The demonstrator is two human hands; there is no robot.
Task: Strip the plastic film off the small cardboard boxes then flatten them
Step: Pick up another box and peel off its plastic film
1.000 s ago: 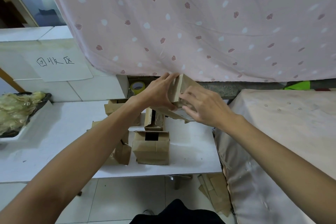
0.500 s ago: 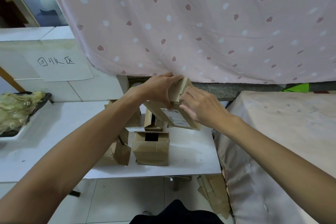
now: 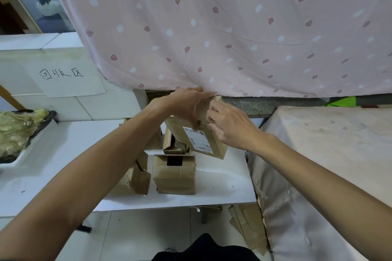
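Above the bench (image 3: 63,154), head view: the left hand (image 3: 186,108) grips the box (image 3: 218,151) by its top, while the right hand (image 3: 229,127) pinches its upper edge, probably film or a flap. Since a second ago the box has turned, label (image 3: 197,140) now showing, print unreadable; stripping likely unfinished. The sign (image 3: 61,74) reads 回收区.

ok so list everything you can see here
held box: one, brown with white label, raised over the table
table boxes: at least four, brown, on the table under the arms
table: one, white, centre left
curtain: one, pink with leaf print, behind
paper sign: one, white, handwritten, left wall
crumpled pile: one, pale yellow, far left
cloth cover: one, beige, right
flat cardboard: some, brown, on the floor
left hand: grips the held box's top
right hand: pinches the held box
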